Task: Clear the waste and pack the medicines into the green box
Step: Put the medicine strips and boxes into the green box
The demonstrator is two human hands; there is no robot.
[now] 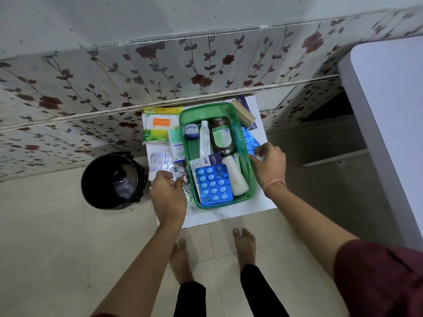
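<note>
The green box (248, 179) stands on a small white table (229, 215). Inside lie a blue blister strip (212, 185), a brown bottle (221, 137), a white tube (204, 139), a small round tin (191, 131) and a white roll (235, 176). Left of the box my left hand (168, 193) pinches a small silvery strip (176, 173) beside foil wrappers. At the box's right rim my right hand (269, 165) closes its fingertips on a small crumpled silvery scrap (259, 156), next to another blue blister strip (250, 140).
A black bin (91, 179) with a liner stands on the floor left of the table. A cotton-bud pack (160, 128), an Optibex carton (177, 146) and a silver strip (159, 160) lie left of the box. A white surface (389, 110) stands at the right. My bare feet are below the table.
</note>
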